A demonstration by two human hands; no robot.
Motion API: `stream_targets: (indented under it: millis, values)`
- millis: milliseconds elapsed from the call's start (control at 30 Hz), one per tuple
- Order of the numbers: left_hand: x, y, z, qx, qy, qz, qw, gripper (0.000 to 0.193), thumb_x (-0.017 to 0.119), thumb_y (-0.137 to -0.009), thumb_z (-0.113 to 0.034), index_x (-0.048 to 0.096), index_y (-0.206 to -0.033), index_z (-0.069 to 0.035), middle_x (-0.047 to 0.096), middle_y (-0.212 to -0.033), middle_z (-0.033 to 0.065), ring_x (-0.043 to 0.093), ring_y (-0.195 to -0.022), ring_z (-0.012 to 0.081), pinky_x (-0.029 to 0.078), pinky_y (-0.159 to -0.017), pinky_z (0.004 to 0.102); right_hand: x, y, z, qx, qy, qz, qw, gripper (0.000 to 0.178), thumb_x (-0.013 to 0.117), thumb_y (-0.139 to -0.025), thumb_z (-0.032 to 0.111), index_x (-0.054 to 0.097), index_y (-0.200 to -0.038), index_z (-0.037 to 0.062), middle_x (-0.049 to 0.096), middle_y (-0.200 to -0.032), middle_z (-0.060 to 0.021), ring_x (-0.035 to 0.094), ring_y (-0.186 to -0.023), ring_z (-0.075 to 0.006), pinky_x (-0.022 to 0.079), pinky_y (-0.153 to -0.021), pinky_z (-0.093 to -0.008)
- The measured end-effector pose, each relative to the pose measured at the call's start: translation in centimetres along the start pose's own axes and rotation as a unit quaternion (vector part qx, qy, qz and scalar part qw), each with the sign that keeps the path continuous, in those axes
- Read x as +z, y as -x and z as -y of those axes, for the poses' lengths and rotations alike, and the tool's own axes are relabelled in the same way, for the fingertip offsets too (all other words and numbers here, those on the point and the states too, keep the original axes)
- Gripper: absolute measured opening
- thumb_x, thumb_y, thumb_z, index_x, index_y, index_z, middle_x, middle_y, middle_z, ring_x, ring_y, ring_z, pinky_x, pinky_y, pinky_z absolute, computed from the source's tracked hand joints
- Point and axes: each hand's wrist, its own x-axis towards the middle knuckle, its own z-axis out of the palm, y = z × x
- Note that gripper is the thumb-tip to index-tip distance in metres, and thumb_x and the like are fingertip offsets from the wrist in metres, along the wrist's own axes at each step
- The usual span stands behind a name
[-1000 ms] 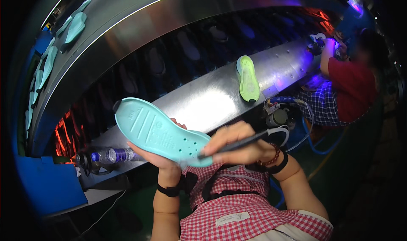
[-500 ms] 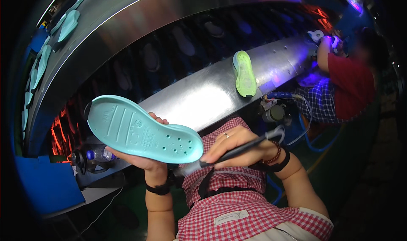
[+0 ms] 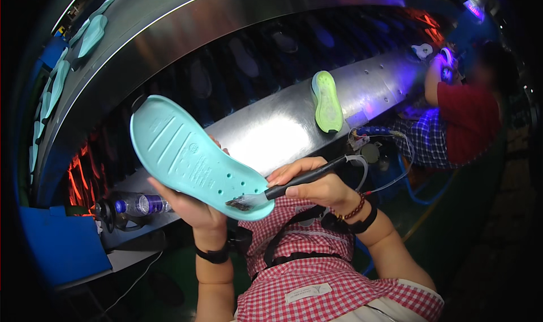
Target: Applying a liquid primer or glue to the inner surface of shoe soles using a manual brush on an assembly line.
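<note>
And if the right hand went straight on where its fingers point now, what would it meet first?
The right hand would probably meet the turquoise sole first; depth leaves unclear whether they touch.

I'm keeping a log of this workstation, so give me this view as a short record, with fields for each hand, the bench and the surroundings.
Left hand: supporting a teal shoe sole, ridged and holed face showing
Right hand: gripping a black-handled brush, bristles at the sole's holed end
Metal bench: a yellow-green sole lies on it
Far left: more teal soles on the machine
Lower left: plastic bottles
Right side: a seated co-worker in a red top, hands under purple light
</note>
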Motion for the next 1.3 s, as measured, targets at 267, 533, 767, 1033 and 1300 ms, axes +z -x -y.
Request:
stream_targets:
  millis: [267,533,767,1033,1300]
  values:
    - [-5.3,1.4,1.8,-0.138,-0.003,0.152,0.979,0.068,0.033,-0.088,-0.054,0.033,-0.134,-0.003,0.047,-0.124,0.0217,0.050,-0.109,0.0384,0.049,-0.081,0.0503,2.1,0.2,2.3,-0.011,0.150,0.037,0.988,0.020,0.068,-0.075,0.003,0.065,-0.095,-0.0002,0.067,-0.091,-0.0112,0.064,-0.083,-0.0146,0.051,-0.073,-0.0244]
    - [-3.5,0.5,-0.4,-0.255,-0.170,0.122,0.944,0.064,0.045,-0.083,-0.038,0.035,-0.128,0.007,0.056,-0.108,0.0179,0.060,-0.092,0.0216,0.049,-0.080,0.0310,1.2,-0.7,4.1,-0.072,0.258,0.155,0.951,0.020,0.068,-0.073,0.002,0.066,-0.092,-0.0003,0.067,-0.091,-0.0144,0.066,-0.083,-0.0241,0.053,-0.075,-0.0301]
    - [-0.4,0.4,-1.6,-0.363,-0.241,0.174,0.883,0.065,0.048,-0.080,-0.033,0.035,-0.130,0.008,0.055,-0.112,0.0187,0.057,-0.096,0.0208,0.046,-0.082,0.0287,-0.8,-1.2,5.9,-0.059,0.261,0.250,0.931,0.018,0.066,-0.074,0.002,0.064,-0.092,0.0008,0.066,-0.096,-0.0138,0.064,-0.091,-0.0254,0.051,-0.078,-0.0316]
    - [-3.4,0.6,-2.6,-0.419,-0.185,0.119,0.881,0.062,0.045,-0.082,-0.037,0.042,-0.126,0.007,0.054,-0.116,0.0200,0.055,-0.100,0.0260,0.043,-0.087,0.0340,-1.7,-1.0,7.6,-0.070,0.304,0.211,0.926,0.021,0.061,-0.078,0.001,0.064,-0.099,0.0004,0.064,-0.101,-0.0164,0.064,-0.092,-0.0270,0.050,-0.081,-0.0319]
    - [-7.0,1.5,-4.6,-0.352,-0.205,0.023,0.913,0.060,0.046,-0.078,-0.037,0.049,-0.119,0.007,0.056,-0.112,0.0214,0.060,-0.091,0.0278,0.046,-0.082,0.0327,-2.0,0.2,6.1,-0.111,0.282,0.105,0.947,0.024,0.064,-0.074,-0.001,0.065,-0.098,-0.0007,0.064,-0.101,-0.0190,0.064,-0.093,-0.0274,0.051,-0.081,-0.0326]
